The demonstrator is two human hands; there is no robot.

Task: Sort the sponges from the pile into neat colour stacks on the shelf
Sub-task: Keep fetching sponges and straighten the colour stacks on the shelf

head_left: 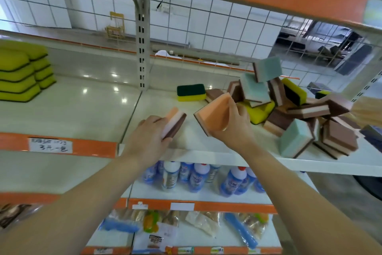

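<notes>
**Two layered sponges in our hands above the white shelf**

Our left hand (153, 130) grips a layered sponge block with an orange face, a white middle and a brown scouring side (174, 122). The fingers curl round its near end, so the block juts forward and right from the hand, tilted on edge over the front part of the glossy white metal shelf (93, 110). We cannot tell whether its lower edge touches the shelf.

Our right hand (233, 124) holds a second orange-faced sponge with a thin dark underside (215, 114). The thumb lies along its right edge and the fingers wrap beneath. Its broad orange face tilts toward us, and it is raised clear of the shelf. The two sponges sit near each other, with a small gap between them.

Just right of that hand lies the loose pile of mixed sponges (289, 106): brown-and-cream layered blocks, pale teal ones, and yellow ones with dark green backs, leaning at all angles against the wire grid back panel (206, 19).

A single yellow sponge with a dark green top (191, 92) lies flat on the shelf, beyond our hands. Far to the left, two neat stacks of yellow-green sponges with dark edges (22, 73) stand side by side.

Below, blue-and-white plastic bottles (198, 178) line the lower shelf.
</notes>
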